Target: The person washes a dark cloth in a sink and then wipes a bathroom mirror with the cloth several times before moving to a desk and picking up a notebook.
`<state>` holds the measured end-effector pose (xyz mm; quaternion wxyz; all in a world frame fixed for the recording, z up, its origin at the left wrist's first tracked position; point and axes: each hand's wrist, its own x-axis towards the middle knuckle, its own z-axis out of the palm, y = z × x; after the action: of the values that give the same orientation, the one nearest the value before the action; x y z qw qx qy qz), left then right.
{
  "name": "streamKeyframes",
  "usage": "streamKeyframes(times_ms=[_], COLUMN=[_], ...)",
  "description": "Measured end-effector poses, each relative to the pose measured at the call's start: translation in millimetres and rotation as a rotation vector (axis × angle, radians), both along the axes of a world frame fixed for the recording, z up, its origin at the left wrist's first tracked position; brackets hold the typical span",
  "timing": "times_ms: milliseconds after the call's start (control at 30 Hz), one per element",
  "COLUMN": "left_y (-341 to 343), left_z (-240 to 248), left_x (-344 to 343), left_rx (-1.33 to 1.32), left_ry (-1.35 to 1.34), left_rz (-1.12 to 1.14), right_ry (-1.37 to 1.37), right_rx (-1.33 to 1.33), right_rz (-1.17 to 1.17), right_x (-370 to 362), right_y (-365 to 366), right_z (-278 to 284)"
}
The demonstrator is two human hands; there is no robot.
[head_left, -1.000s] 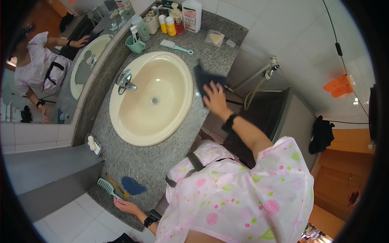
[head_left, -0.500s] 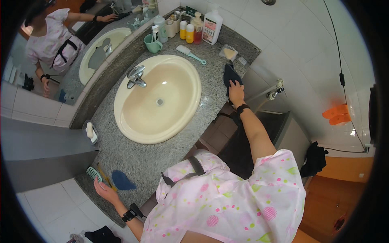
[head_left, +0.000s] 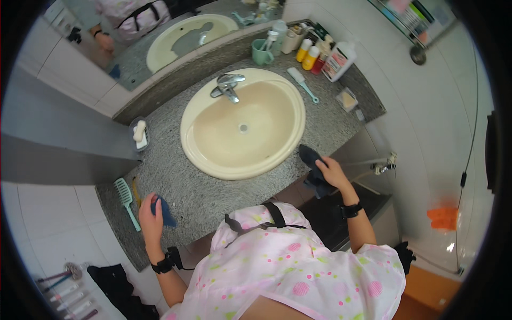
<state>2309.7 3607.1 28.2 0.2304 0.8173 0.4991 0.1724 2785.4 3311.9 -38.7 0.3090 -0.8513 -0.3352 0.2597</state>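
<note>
Cloth (head_left: 311, 158) in right hand (head_left: 334, 174), left hand (head_left: 152, 224) forward

A speckled grey granite counter (head_left: 224, 200) extends ahead of the left hand (head_left: 151, 217) and right hand (head_left: 333, 175), around an oval cream ceramic basin (head_left: 226, 146), beneath a wide glass mirror (head_left: 160, 40). Forward-left of the left hand stands a smooth grey partition (head_left: 58, 144); right of the right hand rises a white tiled wall (head_left: 426, 122).

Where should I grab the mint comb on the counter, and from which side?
I'd take the mint comb by its slim handle, coming from its right, where the left hand is: the handle end lies nearer that hand, the wider toothed head farther off.
</note>
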Motion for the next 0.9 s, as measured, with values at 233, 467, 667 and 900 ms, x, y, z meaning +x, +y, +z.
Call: streamKeyframes(times_ms=[233, 467, 667, 900], left_y=[7, 24, 39, 55], left_z=[-5, -50, -103, -173], left_x=[102, 192, 216, 249], left_rx=[-0.058, -0.097, -0.051, -0.072], left_ry=[-0.113, -0.047, 0.069, 0.369], left_rz=[-0.356, -0.544, -0.663, -0.689], right_ry=[-0.002, -0.228, 0.040, -0.094], right_rx=[0.123, -0.096, -0.319, -0.549], right_rz=[0.223, 0.381, 0.752, 0.780], right_x=[16, 10, -13, -6], right_y=[119, 266, 300, 315], right_z=[34, -83, -122, -163])
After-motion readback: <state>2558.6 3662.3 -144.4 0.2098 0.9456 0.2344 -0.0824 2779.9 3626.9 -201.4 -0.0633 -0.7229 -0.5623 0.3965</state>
